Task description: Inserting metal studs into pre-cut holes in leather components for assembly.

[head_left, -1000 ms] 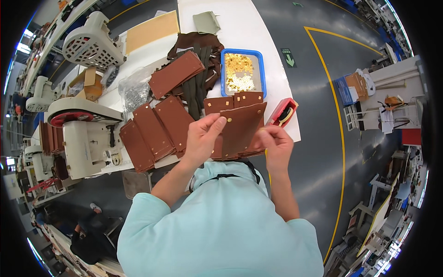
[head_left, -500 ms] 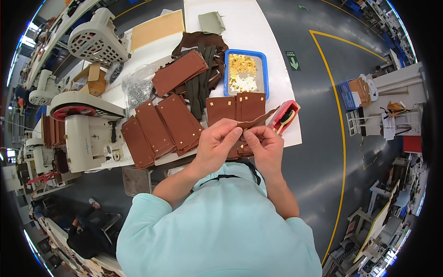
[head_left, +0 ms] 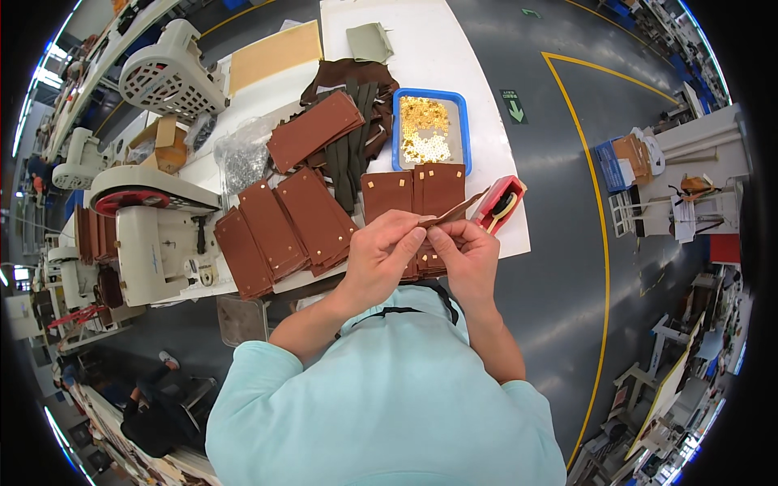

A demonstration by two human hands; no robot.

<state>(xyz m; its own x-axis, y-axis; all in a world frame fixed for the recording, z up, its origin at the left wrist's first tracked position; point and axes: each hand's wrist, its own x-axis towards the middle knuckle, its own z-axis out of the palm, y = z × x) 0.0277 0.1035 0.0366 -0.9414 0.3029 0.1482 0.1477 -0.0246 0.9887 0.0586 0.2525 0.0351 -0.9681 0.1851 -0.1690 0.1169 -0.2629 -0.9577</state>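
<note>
My left hand (head_left: pixel 379 249) and my right hand (head_left: pixel 467 257) meet over the table's near edge, both pinching the edge of one brown leather piece (head_left: pixel 454 212). The thumbs almost touch, and the fingertips cover whatever lies between them. Beneath and behind the hands, brown leather panels (head_left: pixel 387 194) with small gold metal fittings lie side by side. To the left rest overlapping stacks of brown panels (head_left: pixel 312 212) with gold studs at their corners. A blue tray (head_left: pixel 465 121) of small gold metal pieces (head_left: pixel 425 130) stands just beyond the panels.
A red tape dispenser (head_left: pixel 499 206) sits close to my right hand. Dark fabric strips (head_left: pixel 348 154) lie under another brown stack (head_left: pixel 316 130). At the left stands a white machine (head_left: pixel 150 251), with a clear plastic bag (head_left: pixel 243 154) beyond it. A person (head_left: pixel 158 421) sits at the lower left.
The thumbs have shifted slightly on the leather edge, and the small gold bit seen between the fingertips is now hidden. Otherwise the hands stay in place.
</note>
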